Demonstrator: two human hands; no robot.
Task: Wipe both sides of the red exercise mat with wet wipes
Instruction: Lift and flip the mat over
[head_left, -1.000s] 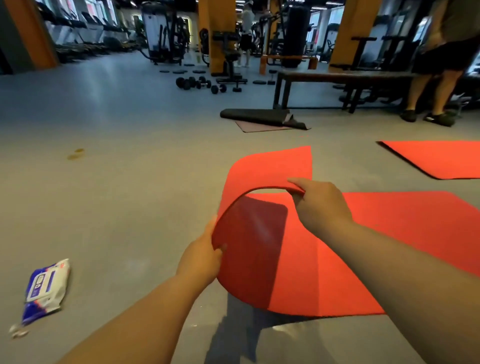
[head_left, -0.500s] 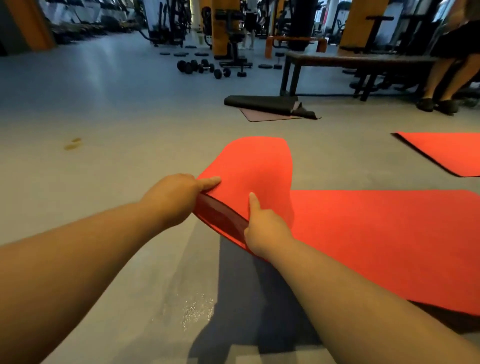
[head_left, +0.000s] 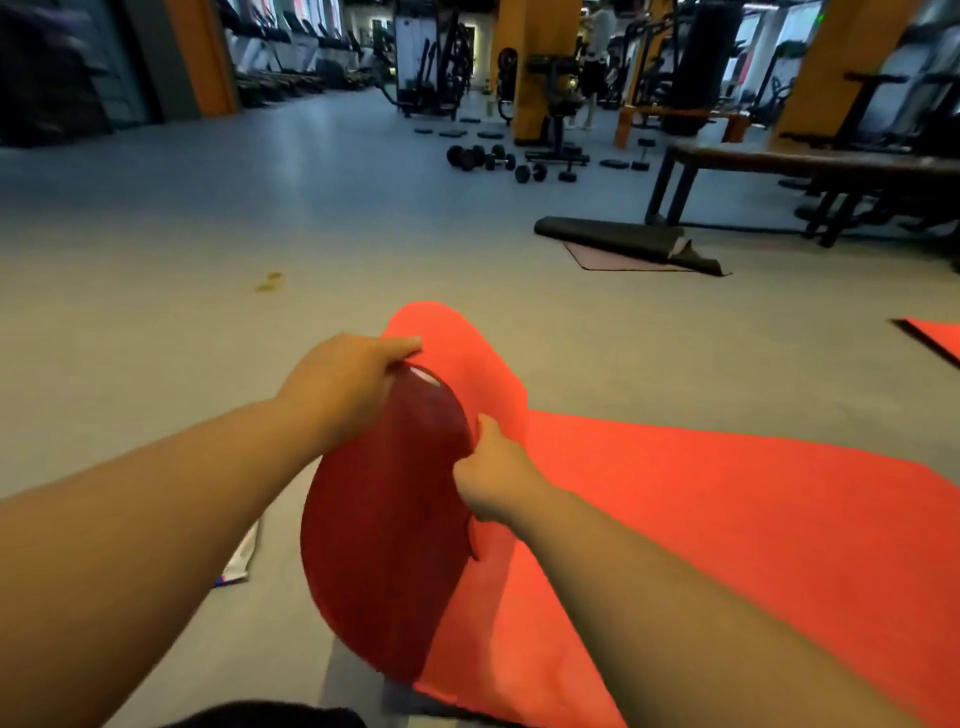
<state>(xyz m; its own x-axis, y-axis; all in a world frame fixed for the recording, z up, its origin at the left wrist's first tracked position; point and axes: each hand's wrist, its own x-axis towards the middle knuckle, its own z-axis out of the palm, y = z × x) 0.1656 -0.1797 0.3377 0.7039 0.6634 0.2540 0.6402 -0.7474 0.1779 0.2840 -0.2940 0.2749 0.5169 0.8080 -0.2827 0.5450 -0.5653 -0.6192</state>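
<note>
Two hands, red mat end curled, lifted

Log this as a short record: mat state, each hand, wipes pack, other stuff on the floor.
mat: red exercise mat, near end curled up, rest flat
left: left hand grips the curled edge
right: right hand pinches the curled end too
wipes: wipes pack on floor, mostly hidden
others: black rolled mat, dumbbells

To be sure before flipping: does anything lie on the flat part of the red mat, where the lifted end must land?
Nothing visible lies on the red mat. The left hand and right hand grip its lifted end.
</note>
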